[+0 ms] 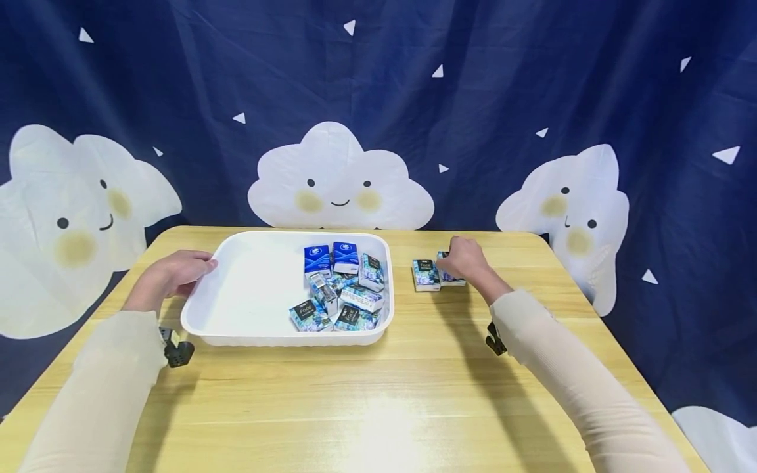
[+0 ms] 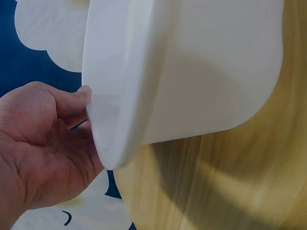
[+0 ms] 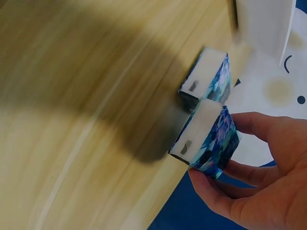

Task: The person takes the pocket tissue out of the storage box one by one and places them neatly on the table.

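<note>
My left hand [image 1: 180,269] grips the left rim of a white plastic tray [image 1: 242,340], thumb on top and fingers beneath, as the left wrist view shows. Several small tissue packs lie in the tray's right half, among them a plain blue pack [image 1: 345,256] and a floral "Face" pack [image 1: 310,315]. To the right of the tray, my right hand [image 1: 466,259] pinches a floral tissue pack [image 3: 206,141] between thumb and fingers. Right beside that one, another floral tissue pack [image 1: 426,275] rests on the table, label facing up.
Under everything is a light wooden table [image 1: 331,394]. Close behind its far edge hangs a dark blue curtain [image 1: 473,131] printed with smiling clouds. A small black wrist camera [image 1: 177,348] sits at my left cuff, near the tray's front left corner.
</note>
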{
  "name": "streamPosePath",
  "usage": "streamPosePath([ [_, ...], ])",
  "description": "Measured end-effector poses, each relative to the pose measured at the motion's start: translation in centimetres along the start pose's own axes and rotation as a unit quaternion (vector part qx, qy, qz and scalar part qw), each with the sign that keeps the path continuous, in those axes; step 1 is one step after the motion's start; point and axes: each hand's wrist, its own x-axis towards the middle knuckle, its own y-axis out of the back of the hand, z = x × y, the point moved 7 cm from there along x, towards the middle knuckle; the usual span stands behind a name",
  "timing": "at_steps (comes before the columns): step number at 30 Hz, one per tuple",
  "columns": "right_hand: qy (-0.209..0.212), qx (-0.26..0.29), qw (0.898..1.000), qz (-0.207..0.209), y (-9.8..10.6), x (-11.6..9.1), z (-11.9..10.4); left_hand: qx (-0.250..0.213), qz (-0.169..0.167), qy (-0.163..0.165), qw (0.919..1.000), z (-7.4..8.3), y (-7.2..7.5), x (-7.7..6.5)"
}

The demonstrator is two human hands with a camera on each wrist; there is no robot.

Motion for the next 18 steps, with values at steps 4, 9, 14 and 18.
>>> streamPosePath([
  [4, 0.005, -0.011, 1.0, -0.007, -0.29, 0.02, -0.02, 0.0, -0.001, 0.004, 1.0, -0.03, -0.04, 0.18],
  [9, 0.005, -0.016, 1.0, -0.014, -0.39, 0.06, -0.15, 0.004, -0.001, 0.007, 1.0, -0.13, 0.0, 0.28],
  [14, 0.007, -0.021, 1.0, -0.019, -0.73, 0.26, -0.14, 0.0, 0.002, 0.002, 1.0, -0.07, -0.01, 0.2],
  [18, 0.006, -0.02, 1.0, -0.023, -1.09, 0.4, 0.05, -0.001, 0.001, 0.007, 1.0, -0.1, -0.02, 0.27],
])
